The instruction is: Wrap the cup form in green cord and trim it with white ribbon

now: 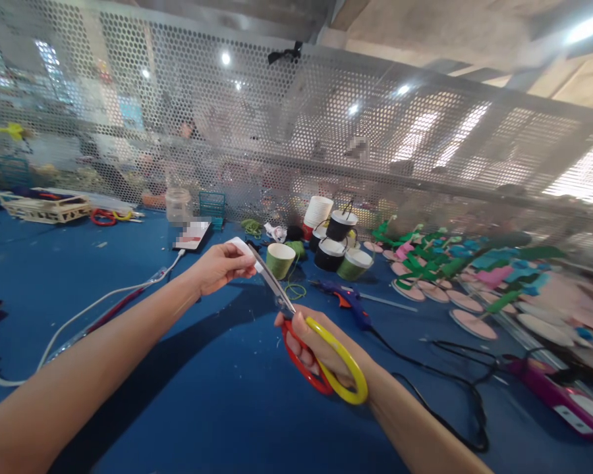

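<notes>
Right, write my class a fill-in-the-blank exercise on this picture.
The left hand pinches a small, flat piece coloured ____.
The right hand holds metal-bladed scissors with one red and one ____ handle.
A blue-and-orange glue gun lies on a broad tabletop coloured ____.
The grey metal screen behind is pierced by round ____.
Answers: white; yellow; blue; holes.

The scissors (286, 307) had one yellow handle (360, 383) and one red handle (321, 386), with blades (275, 286) of silver colour. The small piece (241, 246) at the blades was white. The table (217, 408) was blue, the glue gun (358, 311) dark blue with orange trigger (342, 303). The panel (217, 118) was grey, patterned with round holes.
</notes>
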Demonstrator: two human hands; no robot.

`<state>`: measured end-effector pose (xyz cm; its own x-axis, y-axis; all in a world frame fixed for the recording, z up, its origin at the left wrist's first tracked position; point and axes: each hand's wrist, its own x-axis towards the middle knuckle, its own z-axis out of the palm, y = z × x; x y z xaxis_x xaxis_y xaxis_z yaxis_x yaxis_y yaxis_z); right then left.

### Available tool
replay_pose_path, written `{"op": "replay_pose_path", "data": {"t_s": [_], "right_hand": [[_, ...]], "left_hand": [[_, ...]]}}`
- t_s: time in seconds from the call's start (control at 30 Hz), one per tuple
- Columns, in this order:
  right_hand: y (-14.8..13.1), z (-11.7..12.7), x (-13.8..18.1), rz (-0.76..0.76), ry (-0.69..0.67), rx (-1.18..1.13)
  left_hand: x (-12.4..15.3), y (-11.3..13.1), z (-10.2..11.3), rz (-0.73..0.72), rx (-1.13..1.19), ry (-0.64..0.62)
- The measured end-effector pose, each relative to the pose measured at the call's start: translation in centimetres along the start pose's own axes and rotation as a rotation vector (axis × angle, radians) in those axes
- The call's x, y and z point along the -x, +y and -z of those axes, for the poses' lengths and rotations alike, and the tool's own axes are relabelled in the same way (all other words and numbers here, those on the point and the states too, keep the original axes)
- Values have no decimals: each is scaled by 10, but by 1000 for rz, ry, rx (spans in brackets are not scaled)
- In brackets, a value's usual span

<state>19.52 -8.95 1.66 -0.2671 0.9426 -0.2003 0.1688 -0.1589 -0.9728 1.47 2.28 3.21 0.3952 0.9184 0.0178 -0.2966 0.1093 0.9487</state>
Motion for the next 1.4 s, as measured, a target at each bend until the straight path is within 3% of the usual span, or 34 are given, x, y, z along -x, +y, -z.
{"op": "replay_pose_path", "data": {"t_s": [0.2, 0.7, 1.4], "right_hand": [[1, 3, -1, 30, -1, 68], [5, 3, -2, -25, -107, -213], [2, -2, 0, -16, -57, -205]], "left_hand": [[0, 0, 0, 11, -11, -14], [3, 1, -4, -35, 59, -18], [4, 7, -8, -43, 54, 33]]}}
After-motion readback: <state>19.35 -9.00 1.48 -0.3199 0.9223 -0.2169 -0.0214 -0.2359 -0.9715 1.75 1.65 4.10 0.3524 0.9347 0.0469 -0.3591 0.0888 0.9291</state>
